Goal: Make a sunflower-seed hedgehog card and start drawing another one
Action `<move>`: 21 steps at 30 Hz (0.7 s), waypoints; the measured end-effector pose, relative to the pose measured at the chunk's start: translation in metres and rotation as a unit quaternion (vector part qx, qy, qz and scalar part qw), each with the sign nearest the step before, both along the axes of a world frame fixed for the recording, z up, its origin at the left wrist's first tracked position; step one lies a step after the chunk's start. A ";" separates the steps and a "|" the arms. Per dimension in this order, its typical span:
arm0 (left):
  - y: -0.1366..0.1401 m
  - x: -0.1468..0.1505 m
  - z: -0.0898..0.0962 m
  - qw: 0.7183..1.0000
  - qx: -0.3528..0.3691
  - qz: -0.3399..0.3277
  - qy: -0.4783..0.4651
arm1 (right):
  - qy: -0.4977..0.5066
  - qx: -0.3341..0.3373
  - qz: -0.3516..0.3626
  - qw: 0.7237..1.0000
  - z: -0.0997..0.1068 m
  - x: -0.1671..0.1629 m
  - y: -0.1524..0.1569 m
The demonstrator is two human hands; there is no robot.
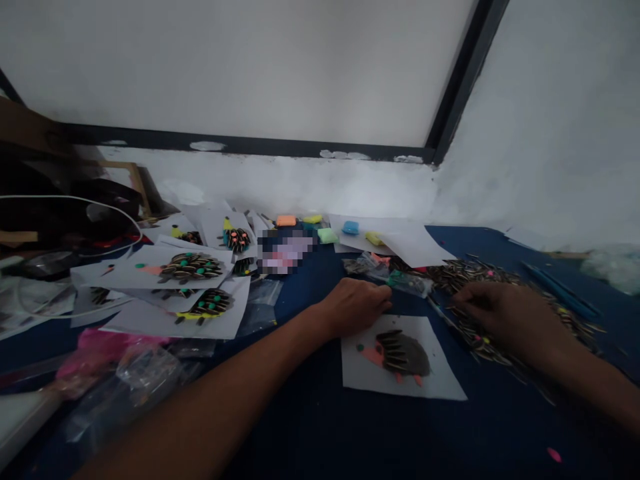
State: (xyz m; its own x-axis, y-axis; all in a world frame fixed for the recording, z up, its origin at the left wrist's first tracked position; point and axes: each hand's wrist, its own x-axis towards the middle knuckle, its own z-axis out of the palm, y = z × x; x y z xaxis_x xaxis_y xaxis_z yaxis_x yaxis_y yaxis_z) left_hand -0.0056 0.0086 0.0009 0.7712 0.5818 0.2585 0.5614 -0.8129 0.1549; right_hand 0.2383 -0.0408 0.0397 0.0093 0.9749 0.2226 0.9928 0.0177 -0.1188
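Note:
A white paper sheet (440, 383) lies in front of me, carrying a hedgehog figure of grey and pink clay (416, 357) with several striped seeds fixed as spines behind its face. My left hand (356, 307) is curled closed at the sheet's top edge, beside a clear plastic bag with green clay (413, 283); whatever its fingers hold is hidden. Over a pile of striped seeds (473, 272), which look like sunflower seeds, my right hand (505, 320) has its thumb and fingers pinched together. Anything between those fingertips is too small to make out.
Finished-looking hedgehog sheets (235, 313) are stacked on the left. Plastic bags (150, 373) lie nearer me there. Wrapped clay blocks (287, 220) and white papers (415, 243) line the wall. A blue pen-like tool (560, 290) rests by the seeds on the dark blue tabletop (320, 427).

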 end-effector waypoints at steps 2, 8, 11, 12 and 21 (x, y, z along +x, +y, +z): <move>0.000 0.000 0.000 1.000 0.001 -0.001 -0.004 | 0.002 0.000 -0.007 1.000 0.002 -0.001 -0.001; 0.000 0.000 0.000 1.000 -0.001 -0.004 -0.006 | 0.001 0.012 -0.016 1.000 0.003 -0.003 -0.001; 0.000 0.000 0.000 1.000 -0.002 -0.004 -0.006 | -0.004 0.019 -0.013 1.000 0.002 -0.002 -0.001; 0.000 0.000 0.001 1.000 -0.001 -0.005 -0.006 | -0.006 0.017 -0.009 1.000 0.001 -0.001 -0.001; 0.000 0.000 0.000 1.000 0.005 -0.004 -0.007 | -0.007 -0.022 0.001 1.000 -0.003 0.008 0.001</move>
State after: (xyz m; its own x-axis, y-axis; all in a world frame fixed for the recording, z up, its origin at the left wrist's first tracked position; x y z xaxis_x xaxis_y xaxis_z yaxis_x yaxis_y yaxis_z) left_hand -0.0056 0.0086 0.0005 0.7727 0.5726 0.2741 0.5523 -0.8192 0.1543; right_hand 0.2459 -0.0393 0.0368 0.0048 0.9837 0.1799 0.9943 0.0146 -0.1060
